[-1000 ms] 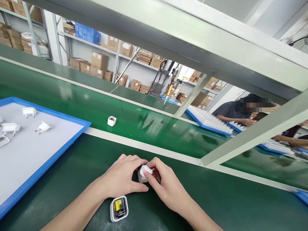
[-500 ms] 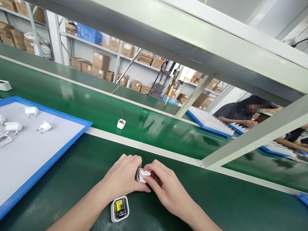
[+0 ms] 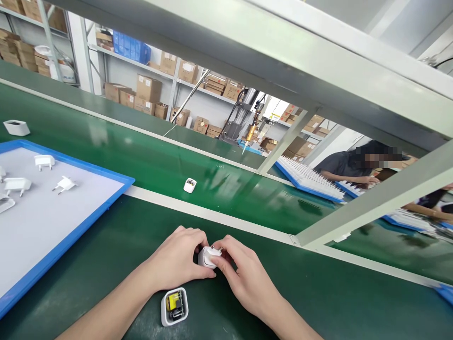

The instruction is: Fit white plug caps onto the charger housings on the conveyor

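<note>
My left hand (image 3: 179, 259) is closed around a white charger housing (image 3: 203, 259) at the front middle of the green bench. With thumb and fingers, my right hand (image 3: 247, 274) pinches a white plug cover (image 3: 213, 254) against the housing's open end; its metal pins point up and away. Whether the cover is fully seated cannot be told. Just below my left wrist stands a second charger housing (image 3: 163, 312), open at the top, with a yellow and black circuit part inside.
A blue-rimmed tray (image 3: 118, 181) at left holds several loose plug covers (image 3: 65, 184). On the green conveyor belt (image 3: 240, 198) are open housings (image 3: 190, 185). A slanted metal post (image 3: 375, 203) rises at right. Beyond it a person (image 3: 339, 163) works beside filled trays.
The housings on the belt have moved right. A white piece has come into view beside the slanted post. In my hands the cover and housing have turned slightly, showing the pins more clearly.
</note>
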A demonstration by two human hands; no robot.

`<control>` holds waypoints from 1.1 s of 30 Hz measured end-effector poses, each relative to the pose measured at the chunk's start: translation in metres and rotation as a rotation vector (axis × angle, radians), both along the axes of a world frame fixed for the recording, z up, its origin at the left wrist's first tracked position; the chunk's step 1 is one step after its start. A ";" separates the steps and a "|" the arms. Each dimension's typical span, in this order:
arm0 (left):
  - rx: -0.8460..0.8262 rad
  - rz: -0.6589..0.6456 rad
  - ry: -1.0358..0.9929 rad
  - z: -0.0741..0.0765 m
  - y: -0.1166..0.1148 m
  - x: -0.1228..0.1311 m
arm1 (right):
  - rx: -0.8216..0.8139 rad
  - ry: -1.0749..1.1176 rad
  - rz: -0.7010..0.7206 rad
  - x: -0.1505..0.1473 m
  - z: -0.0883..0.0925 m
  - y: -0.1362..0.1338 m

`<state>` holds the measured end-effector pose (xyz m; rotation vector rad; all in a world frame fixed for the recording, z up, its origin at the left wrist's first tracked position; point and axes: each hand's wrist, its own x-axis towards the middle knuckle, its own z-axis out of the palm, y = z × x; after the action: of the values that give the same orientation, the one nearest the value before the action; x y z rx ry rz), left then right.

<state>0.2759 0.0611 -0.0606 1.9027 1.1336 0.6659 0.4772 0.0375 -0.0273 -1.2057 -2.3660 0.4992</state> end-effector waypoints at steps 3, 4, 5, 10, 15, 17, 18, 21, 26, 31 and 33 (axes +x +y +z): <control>0.007 0.005 0.001 0.001 0.000 0.000 | 0.015 -0.013 -0.015 -0.002 0.000 0.000; 0.012 0.005 0.001 0.002 -0.001 0.000 | 0.022 -0.017 -0.021 -0.003 0.000 -0.001; 0.015 0.004 0.000 0.002 -0.001 0.000 | 0.030 -0.020 -0.026 -0.004 -0.001 -0.001; 0.029 0.004 -0.003 0.002 -0.002 0.000 | 0.077 -0.012 -0.022 -0.007 -0.005 0.000; 0.058 0.006 -0.024 0.000 -0.002 0.001 | 0.107 -0.066 -0.006 -0.006 -0.006 0.000; 0.071 0.009 -0.027 0.001 -0.003 0.002 | 0.113 -0.130 0.008 -0.005 -0.004 0.001; 0.080 0.012 -0.030 0.001 -0.003 0.002 | 0.116 -0.166 0.017 -0.006 -0.001 0.001; 0.107 0.030 -0.045 0.001 -0.005 0.002 | 0.122 -0.233 0.032 -0.010 0.007 0.004; 0.136 0.074 -0.084 0.000 -0.006 -0.003 | 0.134 -0.215 0.043 -0.023 0.017 0.011; 0.172 0.082 -0.172 0.002 -0.005 -0.010 | 0.135 -0.104 0.009 -0.027 0.011 0.017; 0.179 0.059 -0.230 0.003 -0.004 -0.011 | 0.145 -0.048 -0.018 -0.027 0.006 0.019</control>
<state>0.2648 0.0575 -0.0577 1.8874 1.0142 1.0209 0.4499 0.0569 -0.0217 -1.1846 -2.3832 0.2899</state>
